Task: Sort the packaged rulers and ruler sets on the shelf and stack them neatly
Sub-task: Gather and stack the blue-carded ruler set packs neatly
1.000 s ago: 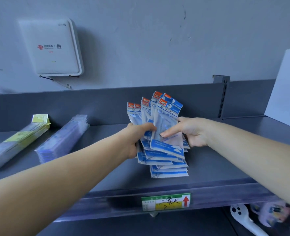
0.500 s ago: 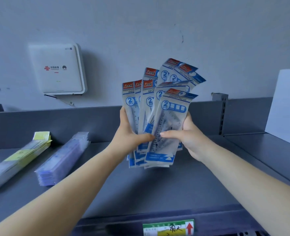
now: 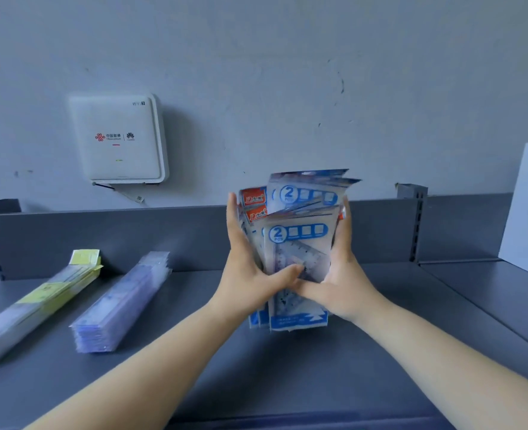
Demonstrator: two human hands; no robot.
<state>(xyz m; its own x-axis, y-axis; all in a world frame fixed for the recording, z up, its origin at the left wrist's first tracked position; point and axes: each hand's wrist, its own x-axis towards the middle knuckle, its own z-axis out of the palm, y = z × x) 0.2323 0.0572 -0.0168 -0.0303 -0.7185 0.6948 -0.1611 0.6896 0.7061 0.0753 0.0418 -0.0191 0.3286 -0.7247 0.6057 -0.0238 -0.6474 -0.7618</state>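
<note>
A bundle of blue-and-white packaged ruler sets (image 3: 297,243) stands upright above the grey shelf (image 3: 287,367), held between both hands. My left hand (image 3: 247,274) grips its left edge, thumb across the front. My right hand (image 3: 343,274) grips the right edge, thumb meeting the left thumb on the front pack. The top packs lean right and are unevenly fanned. On the shelf's left lie a stack of clear long rulers (image 3: 123,302) and a stack of rulers with yellow labels (image 3: 36,305).
The shelf's grey back panel (image 3: 101,240) runs behind the stacks. A white router box (image 3: 117,139) hangs on the wall above. A white board (image 3: 526,206) leans at the far right, over an adjoining shelf section (image 3: 489,290).
Both hands lifted the ruler sets off the shelf and stood them upright. The fan of packs has been squeezed into a tighter bundle, and the camera view tilted upward.
</note>
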